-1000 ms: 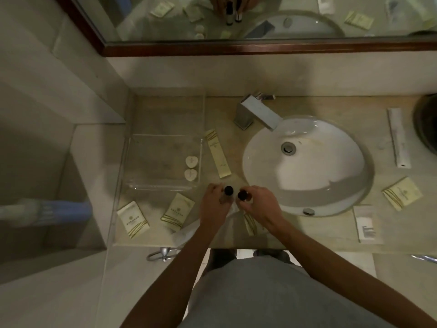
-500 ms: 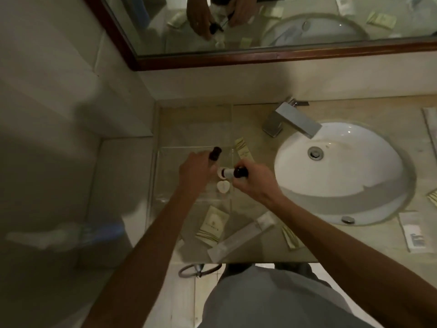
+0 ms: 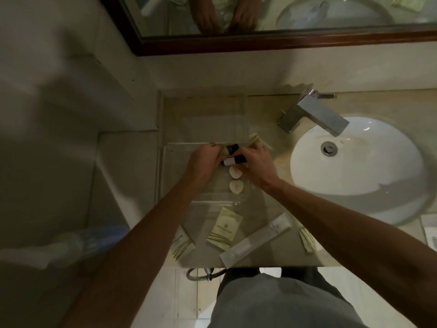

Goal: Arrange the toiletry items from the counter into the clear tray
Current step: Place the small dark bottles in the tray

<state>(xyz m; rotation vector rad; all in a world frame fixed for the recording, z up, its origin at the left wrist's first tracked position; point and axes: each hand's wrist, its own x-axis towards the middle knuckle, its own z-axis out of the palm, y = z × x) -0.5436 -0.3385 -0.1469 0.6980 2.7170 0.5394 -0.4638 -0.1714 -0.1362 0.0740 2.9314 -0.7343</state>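
The clear tray (image 3: 165,166) lies on the counter left of the sink. Both my hands are inside it near its far edge. My left hand (image 3: 203,162) holds one small black-capped bottle (image 3: 230,148) lying on its side. My right hand (image 3: 256,169) holds a second small black-capped bottle (image 3: 234,160) just in front of the first. Two white heart-shaped soaps (image 3: 235,172) lie in the tray below the bottles. A cream sachet (image 3: 224,229), another sachet (image 3: 182,242) and a long white packet (image 3: 256,240) lie on the counter in front of the tray.
A white sink (image 3: 359,166) with a chrome tap (image 3: 312,114) takes up the right side. A long cream box (image 3: 256,140) lies right of the tray. A small sachet (image 3: 307,240) and a white packet (image 3: 430,233) lie near the counter's front edge. A mirror (image 3: 283,15) hangs behind.
Both hands carried the two bottles from the counter's front edge up into the tray and lowered them onto their sides near its far edge. My view shifted left.
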